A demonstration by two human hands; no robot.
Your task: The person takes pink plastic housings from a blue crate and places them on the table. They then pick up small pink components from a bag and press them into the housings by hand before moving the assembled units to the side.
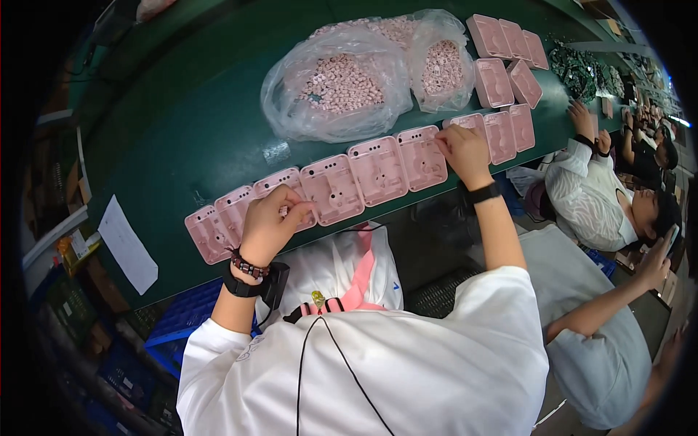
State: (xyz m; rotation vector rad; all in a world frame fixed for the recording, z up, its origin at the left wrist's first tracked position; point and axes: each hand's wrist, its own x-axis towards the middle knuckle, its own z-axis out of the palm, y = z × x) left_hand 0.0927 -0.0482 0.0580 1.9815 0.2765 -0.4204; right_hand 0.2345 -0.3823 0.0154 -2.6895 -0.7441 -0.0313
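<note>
A row of open pink plastic housings [380, 171] runs along the near edge of the green table. My left hand [267, 224] is curled over the left part of the row, with a few small pink plastic pieces [283, 211] showing between its fingers. Farther right, my right hand [467, 151] has its thumb and fingertips pinched at the upper right rim of another housing [422, 160]. Whatever those fingertips hold is too small to make out. Beyond the row, a clear plastic bag [280, 109] lies open, heaped with many similar small pink pieces [342, 83].
A second clear bag [442, 102] of pink pieces stands beside the first. More housings [494, 83] sit at the right, near a pile of dark parts [578, 73]. A white paper sheet [128, 245] lies at the left edge. Other people [589, 192] are at the right.
</note>
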